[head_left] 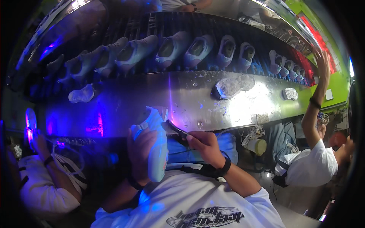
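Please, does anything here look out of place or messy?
Yes. Two loose soles lie alone on the steel shelf, away from the row of shoes, and small scraps are scattered around them. Otherwise nothing looks damaged.

You see a dim scene washed in violet-blue light from the left, with white glare on the steel table (213,102) at centre right. Fisheye bending curves its edges, the corners go black, and the rim blurs.
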The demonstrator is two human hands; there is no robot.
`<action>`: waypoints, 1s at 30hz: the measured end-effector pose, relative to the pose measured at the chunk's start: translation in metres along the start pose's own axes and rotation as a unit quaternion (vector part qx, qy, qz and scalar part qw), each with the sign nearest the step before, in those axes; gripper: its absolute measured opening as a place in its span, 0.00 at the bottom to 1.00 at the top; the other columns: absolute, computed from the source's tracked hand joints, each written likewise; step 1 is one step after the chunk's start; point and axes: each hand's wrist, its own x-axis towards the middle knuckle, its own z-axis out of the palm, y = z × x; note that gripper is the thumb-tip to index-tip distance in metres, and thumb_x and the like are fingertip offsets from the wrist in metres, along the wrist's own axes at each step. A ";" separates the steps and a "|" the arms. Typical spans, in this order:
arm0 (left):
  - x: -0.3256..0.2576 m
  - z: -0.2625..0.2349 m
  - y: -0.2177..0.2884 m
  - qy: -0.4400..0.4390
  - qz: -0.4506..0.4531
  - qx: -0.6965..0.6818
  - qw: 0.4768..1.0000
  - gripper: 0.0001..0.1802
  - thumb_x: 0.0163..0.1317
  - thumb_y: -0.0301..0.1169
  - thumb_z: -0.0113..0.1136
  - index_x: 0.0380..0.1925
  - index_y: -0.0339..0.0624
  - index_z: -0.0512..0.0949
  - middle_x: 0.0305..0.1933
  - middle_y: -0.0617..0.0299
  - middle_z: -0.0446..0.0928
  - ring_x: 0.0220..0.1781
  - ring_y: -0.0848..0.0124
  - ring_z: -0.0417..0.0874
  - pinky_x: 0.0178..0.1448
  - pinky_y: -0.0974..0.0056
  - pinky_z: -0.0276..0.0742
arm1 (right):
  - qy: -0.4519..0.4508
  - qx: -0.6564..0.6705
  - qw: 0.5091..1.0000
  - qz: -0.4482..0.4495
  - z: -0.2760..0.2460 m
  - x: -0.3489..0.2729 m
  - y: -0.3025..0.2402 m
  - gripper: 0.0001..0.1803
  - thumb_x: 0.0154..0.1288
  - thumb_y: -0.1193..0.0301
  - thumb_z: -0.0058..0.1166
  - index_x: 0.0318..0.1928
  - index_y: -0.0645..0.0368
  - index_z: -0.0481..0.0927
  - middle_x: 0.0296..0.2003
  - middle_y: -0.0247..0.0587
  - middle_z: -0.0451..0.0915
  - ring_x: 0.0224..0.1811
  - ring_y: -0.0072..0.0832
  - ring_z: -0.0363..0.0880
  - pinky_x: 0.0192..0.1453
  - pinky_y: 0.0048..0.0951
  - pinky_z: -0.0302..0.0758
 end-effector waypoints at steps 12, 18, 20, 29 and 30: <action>0.002 -0.003 0.008 0.020 -0.015 -0.018 1.000 0.34 0.55 0.30 0.77 0.60 0.43 0.71 0.60 0.51 0.79 0.67 0.49 0.79 0.84 0.35 0.53 | 0.039 -0.124 0.988 -0.085 0.004 0.000 -0.014 0.14 0.76 0.64 0.60 0.46 0.66 0.88 0.22 0.45 0.77 0.22 0.25 0.71 0.29 0.33 0.70; 0.003 -0.001 0.010 0.014 -0.026 -0.008 1.000 0.34 0.55 0.30 0.78 0.61 0.42 0.72 0.61 0.51 0.79 0.69 0.50 0.78 0.84 0.36 0.52 | -0.058 -0.063 0.996 0.015 -0.011 -0.038 -0.045 0.16 0.79 0.63 0.59 0.46 0.67 0.86 0.20 0.36 0.74 0.24 0.19 0.67 0.28 0.30 0.66; 0.007 -0.003 0.014 -0.002 -0.037 0.001 0.999 0.35 0.55 0.31 0.78 0.62 0.42 0.72 0.62 0.51 0.79 0.69 0.49 0.78 0.84 0.36 0.51 | -0.059 -0.079 0.995 -0.021 -0.013 -0.046 -0.050 0.16 0.78 0.63 0.60 0.46 0.68 0.86 0.21 0.37 0.74 0.24 0.20 0.67 0.28 0.30 0.66; 0.037 -0.003 0.035 0.008 -0.057 -0.008 0.998 0.31 0.60 0.39 0.65 0.63 0.39 0.76 0.66 0.50 0.76 0.72 0.48 0.74 0.82 0.34 0.50 | -0.023 -0.063 0.993 -0.101 -0.018 -0.066 -0.059 0.14 0.74 0.68 0.62 0.45 0.70 0.86 0.29 0.48 0.83 0.28 0.33 0.80 0.35 0.32 0.74; 0.039 -0.003 0.036 0.007 -0.061 -0.003 0.998 0.33 0.60 0.39 0.66 0.65 0.39 0.75 0.67 0.49 0.75 0.72 0.47 0.73 0.82 0.34 0.50 | -0.019 -0.070 0.991 -0.113 -0.019 -0.067 -0.060 0.14 0.74 0.68 0.62 0.46 0.70 0.86 0.29 0.49 0.83 0.27 0.34 0.80 0.35 0.32 0.74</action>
